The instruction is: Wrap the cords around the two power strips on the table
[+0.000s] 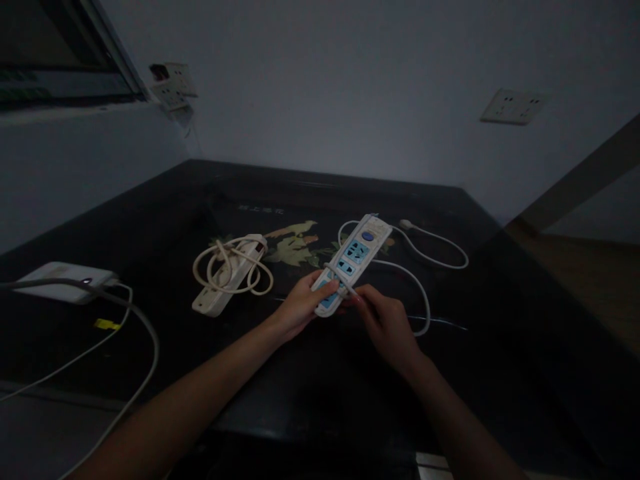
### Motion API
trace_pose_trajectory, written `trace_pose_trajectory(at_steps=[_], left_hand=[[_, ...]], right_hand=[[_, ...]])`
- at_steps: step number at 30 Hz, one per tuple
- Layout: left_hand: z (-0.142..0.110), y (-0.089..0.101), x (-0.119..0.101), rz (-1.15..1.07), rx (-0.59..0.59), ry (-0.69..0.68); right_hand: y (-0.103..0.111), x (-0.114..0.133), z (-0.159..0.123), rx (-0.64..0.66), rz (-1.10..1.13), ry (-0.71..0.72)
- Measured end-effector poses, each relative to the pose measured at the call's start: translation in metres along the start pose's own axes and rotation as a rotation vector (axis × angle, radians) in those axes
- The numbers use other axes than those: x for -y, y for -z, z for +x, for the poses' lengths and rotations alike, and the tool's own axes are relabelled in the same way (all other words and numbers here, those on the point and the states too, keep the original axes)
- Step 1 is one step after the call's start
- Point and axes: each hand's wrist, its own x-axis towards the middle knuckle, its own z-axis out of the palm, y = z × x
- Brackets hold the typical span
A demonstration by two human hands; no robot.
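Note:
My left hand grips the lower end of a white power strip with blue socket panels, its thumb on top. The strip is held at a slant above the dark table, its upper end pointing away to the right. A white cord crosses over the strip near my left thumb. Beside the strip's lower right edge, my right hand pinches this cord. From there the cord loops out to the right, and its plug lies on the table farther back.
A second white power strip with its cord coiled over it lies left on the dark table. Farther left is a white box-shaped device with cables, near a yellow tag. Wall sockets are on the back wall.

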Motion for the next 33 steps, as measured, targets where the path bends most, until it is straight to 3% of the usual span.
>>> trace_pose_trajectory(at_steps=[13,19,28,33], left_hand=[[0.0012,0.0039,0.0015,0.014,0.067,0.034],[0.0003,0.0030,0.0004,0.009,0.070,0.037],[0.0021,0.0048,0.0037,0.028,0.029,0.008],[0.0011,0.0019,0.0036,0.045,-0.029,-0.038]], right_hand=[[0.0018,-0.0070,0.0023,0.090,-0.193,0.026],[0.0026,-0.0064,0.0031,0.091,-0.111,0.027],[-0.0015,-0.0073,0.0022,0.111,-0.219,0.041],[0.0014,-0.0042,0.0033,0.123,-0.101,0.025]])
